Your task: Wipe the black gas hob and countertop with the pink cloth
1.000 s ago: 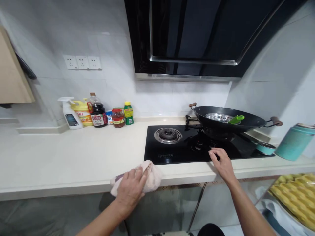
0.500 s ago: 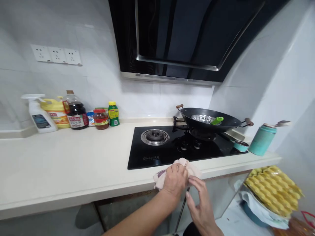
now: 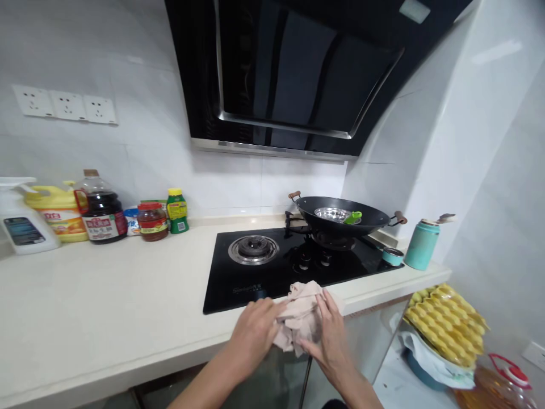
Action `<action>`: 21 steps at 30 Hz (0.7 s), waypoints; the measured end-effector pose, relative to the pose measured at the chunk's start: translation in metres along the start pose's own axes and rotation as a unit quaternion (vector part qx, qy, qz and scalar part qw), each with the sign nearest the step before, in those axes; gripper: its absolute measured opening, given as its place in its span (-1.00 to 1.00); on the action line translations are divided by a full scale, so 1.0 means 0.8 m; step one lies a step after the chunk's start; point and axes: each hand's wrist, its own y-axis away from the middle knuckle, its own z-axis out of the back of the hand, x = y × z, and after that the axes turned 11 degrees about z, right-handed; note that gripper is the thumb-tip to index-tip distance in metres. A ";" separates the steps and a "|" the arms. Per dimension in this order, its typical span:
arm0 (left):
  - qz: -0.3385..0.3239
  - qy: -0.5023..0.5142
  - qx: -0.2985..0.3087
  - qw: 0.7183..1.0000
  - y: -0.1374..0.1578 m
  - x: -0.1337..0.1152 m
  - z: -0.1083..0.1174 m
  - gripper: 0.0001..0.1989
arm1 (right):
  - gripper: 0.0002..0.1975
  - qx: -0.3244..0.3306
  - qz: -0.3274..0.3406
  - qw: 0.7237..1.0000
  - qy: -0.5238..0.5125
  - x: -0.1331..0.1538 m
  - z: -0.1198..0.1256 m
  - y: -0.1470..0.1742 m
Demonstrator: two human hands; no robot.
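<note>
A crumpled pale pink cloth (image 3: 300, 318) is bunched between my hands at the counter's front edge, just in front of the black gas hob (image 3: 238, 284). My left hand (image 3: 258, 329) grips its left side, fingers curled in. On the right side, my right hand (image 3: 330, 332) holds the cloth between thumb and fingers. Behind the hands, a black wok (image 3: 366, 227) sits on the right burner, with a metal strainer (image 3: 332, 214) with a green handle (image 3: 353, 217) inside. The left burner (image 3: 254, 249) is bare.
Bottles and jars, among them a dark sauce bottle (image 3: 102, 213) and a spray bottle (image 3: 25, 221), line the wall at left. A teal canister (image 3: 421, 245) and small teal bowl (image 3: 392, 257) stand right of the hob. Yellow egg trays (image 3: 447, 324) are below. The range hood (image 3: 289, 74) hangs overhead.
My left hand has shifted left, off the cloth's top to its side. My right hand has closed on the right side, and the cloth is more bunched up. The view has turned slightly right.
</note>
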 end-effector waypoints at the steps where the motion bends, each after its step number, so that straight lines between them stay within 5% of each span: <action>1: 0.033 0.019 -0.001 0.999 0.006 0.010 0.007 -0.70 | 0.04 -0.010 -0.001 1.000 0.001 0.003 -0.005 -0.003; 7: 0.117 0.148 -0.001 0.982 0.033 0.035 0.029 -0.72 | -0.13 -0.013 0.023 1.000 -0.001 0.021 -0.026 -0.013; 12: 0.169 0.241 0.017 0.956 0.043 0.047 0.047 -0.70 | -0.09 0.099 0.049 0.990 0.082 0.041 -0.031 -0.040; 17: 0.244 0.229 -0.066 0.940 0.049 0.092 0.073 -0.62 | 0.00 0.159 0.081 0.978 0.110 0.085 -0.066 -0.071; 21: 0.265 0.192 -0.126 0.937 0.051 0.126 0.085 -0.61 | -0.22 0.087 0.181 0.975 0.099 0.127 -0.115 -0.075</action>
